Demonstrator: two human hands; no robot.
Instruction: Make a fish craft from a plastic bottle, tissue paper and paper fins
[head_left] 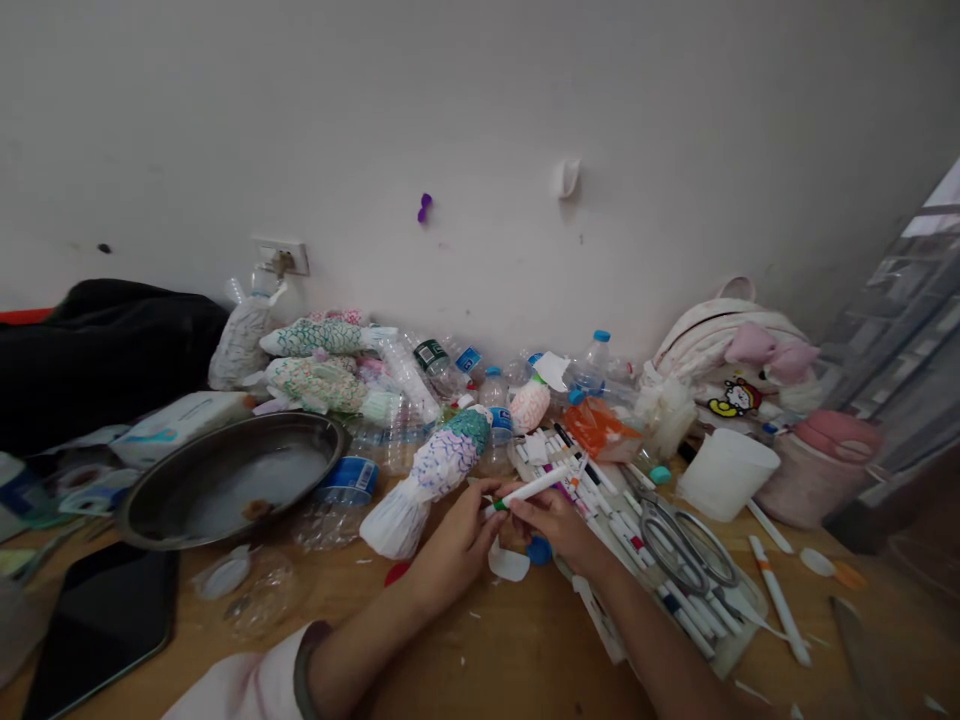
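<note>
A white marker [534, 486] with a green band lies slantwise between my two hands. My left hand [466, 528] is closed at its green end, and my right hand [556, 522] pinches it near the middle. Just behind my left hand rests a fish shape wrapped in white paper [442, 468], with purple and green scales drawn on it and a flared tail. Right of my right hand, many markers [622, 530] lie in a pile. A blue bottle cap [538, 549] and a white paper scrap [508, 563] lie below my hands.
Scissors [686, 548] lie on the markers. At left are a metal basin [225, 480] and a black phone [105, 625]. Clear plastic bottles [439, 370] and more paper fish [315, 337] line the wall. A white cup [727, 475] and a backpack [735, 345] stand right.
</note>
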